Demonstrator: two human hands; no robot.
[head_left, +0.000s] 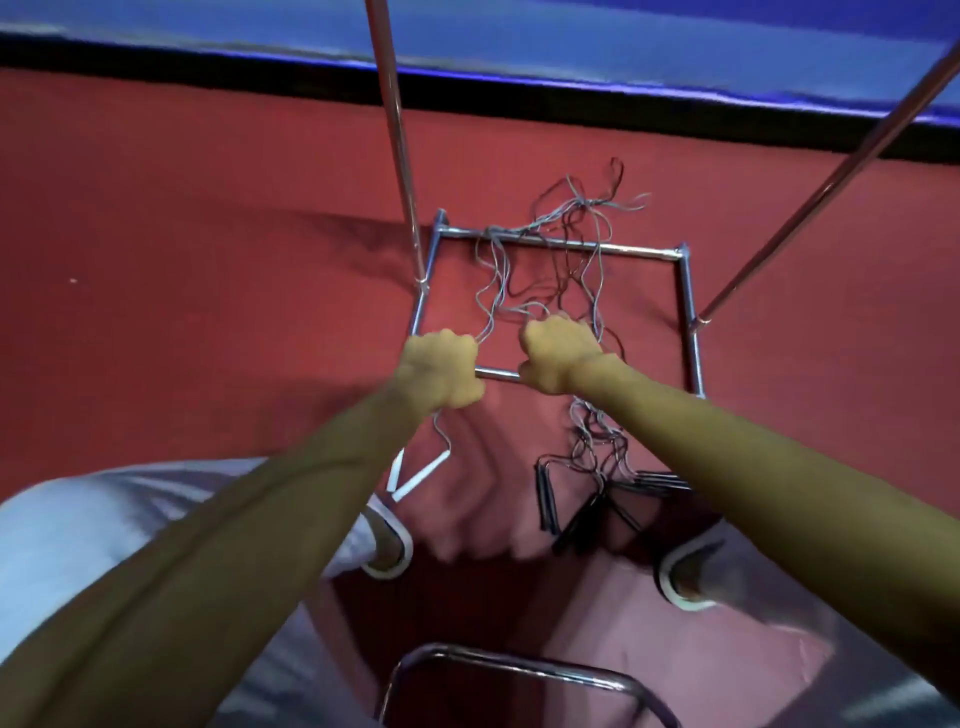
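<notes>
Head view is showing the left hand and right hand clenching around the near bar of a shiny, square tubular metal frame at picture centre, lying on red carpet with thin wavy grey cords tangling across it.

Before us the metal frame sits on the carpet, cords draped across it; a left pole and right pole rise from its sides.

Near bar of square chrome tube frame hidden inside left hand and right hand, tall chrome poles cut off at top edge, black cord handles blurred
</notes>
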